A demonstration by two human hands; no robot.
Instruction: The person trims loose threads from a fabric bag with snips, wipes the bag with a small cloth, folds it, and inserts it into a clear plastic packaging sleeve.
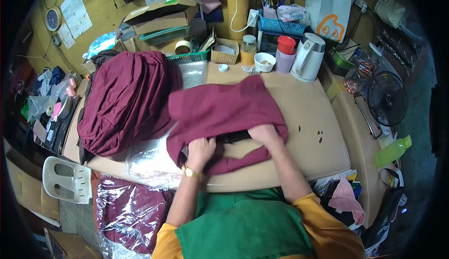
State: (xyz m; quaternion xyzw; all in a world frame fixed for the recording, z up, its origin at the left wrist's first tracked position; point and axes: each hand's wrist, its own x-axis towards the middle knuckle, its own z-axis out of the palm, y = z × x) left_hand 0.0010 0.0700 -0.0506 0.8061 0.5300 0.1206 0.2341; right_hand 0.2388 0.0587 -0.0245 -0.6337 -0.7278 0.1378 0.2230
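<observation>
While L hand (pixel 201 151) touches cloth (pixel 229 104), pile (pixel 124 100) adj.

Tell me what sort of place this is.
Probably a small garment or fabric packing workspace, though that's a guess: a heap of maroon fabric sits on the table, beside the maroon piece being handled, and a plastic-wrapped maroon bundle lies near the table's front edge.

- One camera sits on the head of a person (pixel 245 228) at the table (pixel 313 104).
- It looks forward and down over the table, from close by.
</observation>
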